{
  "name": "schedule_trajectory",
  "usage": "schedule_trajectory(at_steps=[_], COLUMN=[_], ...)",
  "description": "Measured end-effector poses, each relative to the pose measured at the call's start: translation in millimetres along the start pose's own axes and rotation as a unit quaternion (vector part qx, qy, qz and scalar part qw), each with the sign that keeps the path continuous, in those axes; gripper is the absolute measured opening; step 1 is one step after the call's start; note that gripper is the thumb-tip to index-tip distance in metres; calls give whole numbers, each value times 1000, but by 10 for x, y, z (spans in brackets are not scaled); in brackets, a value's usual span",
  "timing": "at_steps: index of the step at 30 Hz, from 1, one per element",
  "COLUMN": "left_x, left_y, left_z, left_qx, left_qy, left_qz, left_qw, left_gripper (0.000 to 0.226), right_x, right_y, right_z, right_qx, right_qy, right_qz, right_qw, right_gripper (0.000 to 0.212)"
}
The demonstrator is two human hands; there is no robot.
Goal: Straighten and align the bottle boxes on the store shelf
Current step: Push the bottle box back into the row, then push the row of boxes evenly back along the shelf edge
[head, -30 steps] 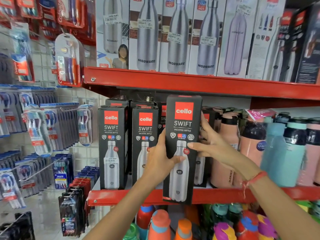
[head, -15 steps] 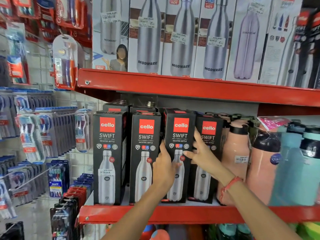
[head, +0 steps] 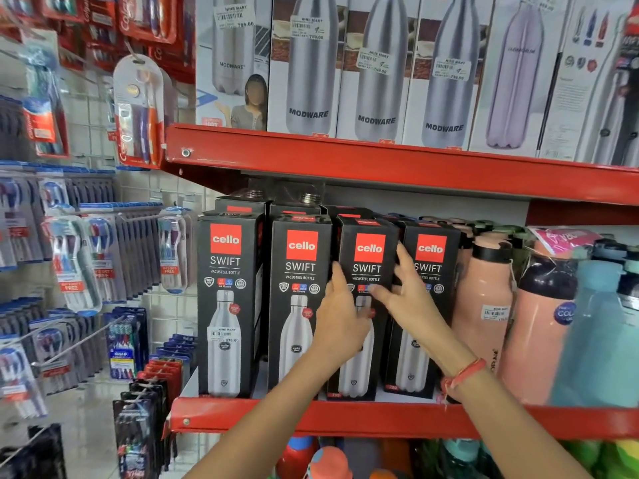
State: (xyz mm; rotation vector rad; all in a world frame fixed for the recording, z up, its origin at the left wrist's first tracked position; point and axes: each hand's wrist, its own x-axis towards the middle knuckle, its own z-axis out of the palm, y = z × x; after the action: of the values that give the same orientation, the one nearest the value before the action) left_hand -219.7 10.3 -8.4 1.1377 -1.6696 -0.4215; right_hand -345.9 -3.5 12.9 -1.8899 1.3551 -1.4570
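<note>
Both hands (head: 373,305) on third box (head: 368,257) — upright, shelf (head: 345,418) front.

view: your one head camera | faces: forward, slightly upward at the red shelf (head: 345,418) | range: close, arm's reach | field: wide-angle, edges bowed | shared: no second view

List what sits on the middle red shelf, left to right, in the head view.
First cello box → second cello box → third cello box, held by left hand and right hand → fourth cello box → peach bottle → teal bottle.
</note>
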Motion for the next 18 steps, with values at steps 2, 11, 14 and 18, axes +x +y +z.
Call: schedule_trajectory(at_steps=[2, 11, 14, 18], left_x=[-36, -480, -678, -899], left_y=[79, -377, -832, -1370], left_z=[-211, -1123, -1306, -1414], left_qx=[-38, -167, -125, -84], left_qy=[1, 110, 169, 135], left_qz=[25, 38, 17, -2], left_qw=[999, 979, 977, 987], left_gripper=[63, 20, 21, 42], right_x=[-65, -614, -789, -989], right_y=[-132, -542, -391, -113], right_z=[18, 623, 1078, 1658], right_qx=[30, 106, 122, 106], right_qy=[38, 25, -24, -60], right_qz=[-8, -61, -33, 54], right_qw=[999, 992, 992, 991], right_gripper=[84, 39, 32, 43])
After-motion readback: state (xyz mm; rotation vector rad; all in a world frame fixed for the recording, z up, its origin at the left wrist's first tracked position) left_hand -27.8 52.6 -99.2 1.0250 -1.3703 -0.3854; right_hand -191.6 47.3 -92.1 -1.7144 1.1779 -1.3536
